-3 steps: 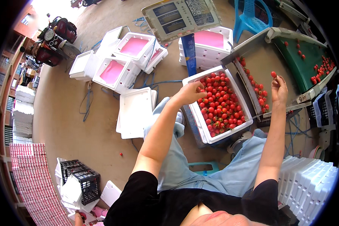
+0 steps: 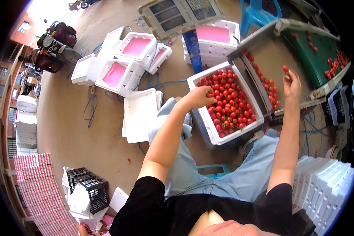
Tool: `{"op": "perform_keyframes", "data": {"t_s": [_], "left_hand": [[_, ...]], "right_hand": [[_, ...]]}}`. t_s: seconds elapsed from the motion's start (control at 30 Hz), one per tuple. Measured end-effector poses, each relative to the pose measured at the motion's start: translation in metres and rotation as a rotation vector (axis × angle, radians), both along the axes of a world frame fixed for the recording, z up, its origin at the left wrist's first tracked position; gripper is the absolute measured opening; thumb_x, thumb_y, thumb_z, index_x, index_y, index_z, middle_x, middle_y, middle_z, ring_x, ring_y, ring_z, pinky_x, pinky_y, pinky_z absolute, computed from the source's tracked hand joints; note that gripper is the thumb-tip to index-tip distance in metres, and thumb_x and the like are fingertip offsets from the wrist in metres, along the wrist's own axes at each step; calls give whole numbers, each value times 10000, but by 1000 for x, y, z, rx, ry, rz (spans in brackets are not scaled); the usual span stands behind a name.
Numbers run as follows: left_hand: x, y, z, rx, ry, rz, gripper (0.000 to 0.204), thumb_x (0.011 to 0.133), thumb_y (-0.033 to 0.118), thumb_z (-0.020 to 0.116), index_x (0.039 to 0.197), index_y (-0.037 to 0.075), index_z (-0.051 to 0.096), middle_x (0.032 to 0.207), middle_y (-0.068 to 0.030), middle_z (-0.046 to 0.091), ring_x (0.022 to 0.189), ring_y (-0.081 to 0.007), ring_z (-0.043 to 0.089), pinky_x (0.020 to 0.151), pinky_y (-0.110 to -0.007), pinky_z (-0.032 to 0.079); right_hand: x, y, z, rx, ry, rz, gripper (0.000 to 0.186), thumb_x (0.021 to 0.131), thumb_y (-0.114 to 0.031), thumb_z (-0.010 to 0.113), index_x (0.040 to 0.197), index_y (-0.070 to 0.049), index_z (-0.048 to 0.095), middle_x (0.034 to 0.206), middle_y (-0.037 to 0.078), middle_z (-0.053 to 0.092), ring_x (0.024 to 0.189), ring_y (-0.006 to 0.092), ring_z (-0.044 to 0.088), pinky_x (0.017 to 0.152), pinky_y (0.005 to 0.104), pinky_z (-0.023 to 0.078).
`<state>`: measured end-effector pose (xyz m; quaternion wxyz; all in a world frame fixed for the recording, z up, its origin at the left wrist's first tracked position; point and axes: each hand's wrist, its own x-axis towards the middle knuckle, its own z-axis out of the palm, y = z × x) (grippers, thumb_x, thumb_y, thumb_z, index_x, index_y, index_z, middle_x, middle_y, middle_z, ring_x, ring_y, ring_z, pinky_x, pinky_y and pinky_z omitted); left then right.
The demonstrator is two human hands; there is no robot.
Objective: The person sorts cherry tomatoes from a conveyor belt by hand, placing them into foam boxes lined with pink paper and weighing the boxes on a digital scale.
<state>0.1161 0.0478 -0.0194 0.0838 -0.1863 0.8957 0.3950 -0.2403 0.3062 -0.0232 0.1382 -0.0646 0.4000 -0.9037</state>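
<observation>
A white foam box (image 2: 246, 131) full of red cherry tomatoes (image 2: 230, 96) stands in front of my knees. My left hand (image 2: 201, 97) reaches over its left rim, fingers curled down at the tomatoes; whether one is between them is hidden. To the right, my right hand (image 2: 292, 84) is raised above the near side of a metal sorting tray (image 2: 273, 51). It pinches a single cherry tomato (image 2: 285, 69) at its fingertips. More tomatoes lie in a row along the tray's lower channel, beside the box.
A scale display (image 2: 181, 17) on a blue post rises behind the box. Pink-lined foam boxes (image 2: 118, 74) and white lids (image 2: 139, 116) lie left. A green belt (image 2: 310, 59) carries tomatoes at right. Stacked white crates (image 2: 322, 188) stand near right; another person's hand (image 2: 82, 230) shows lower left.
The whole view has shifted slightly. Against the box, my left hand sits a little farther in and nearer to me. My right hand keeps its hold on the cherry tomato.
</observation>
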Motion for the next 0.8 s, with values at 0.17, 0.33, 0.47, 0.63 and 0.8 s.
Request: {"op": "perform_keyframes", "data": {"t_s": [0.17, 0.33, 0.47, 0.63, 0.8], "left_hand": [[7, 20, -28, -125, -198, -192, 471, 779, 350, 773, 1090, 29, 625, 1014, -179, 674, 964, -324, 650, 826, -412, 503], [-2, 57, -62, -462, -147, -195, 371, 766, 200, 718, 1072, 28, 598, 998, -166, 648, 953, -358, 642, 811, -458, 501], [-28, 63, -61, -229, 128, -110, 334, 779, 154, 671, 1076, 49, 558, 1004, -171, 618, 959, -390, 625, 831, -480, 501], [-73, 43, -61, -276, 264, 217, 404, 819, 173, 655, 1205, 85, 573, 1189, -188, 552, 1109, -385, 558, 927, -470, 481], [-117, 13, -83, -414, 186, 271, 407, 805, 130, 633, 1205, 66, 587, 1222, -173, 555, 1135, -369, 545, 962, -474, 482]], "right_hand": [[34, -16, 14, 374, 100, -28, 290, 849, -64, 724, 1099, 25, 609, 1007, 121, 641, 898, 195, 620, 733, 290, 484], [64, -23, 32, 935, 395, -61, 502, 848, -229, 751, 1258, -1, 572, 1121, 105, 624, 1083, 201, 577, 923, 308, 447], [72, -22, 30, 795, 385, 76, 449, 861, -217, 730, 1229, 6, 602, 1150, 105, 625, 1107, 190, 564, 966, 298, 424], [78, -25, 32, 719, 359, 88, 364, 871, -199, 716, 1161, 9, 643, 1140, 97, 640, 1087, 173, 575, 960, 297, 432], [88, -35, 32, 729, 434, 114, 296, 885, -162, 691, 1119, 16, 657, 1051, 84, 668, 990, 163, 617, 904, 280, 467]]}}
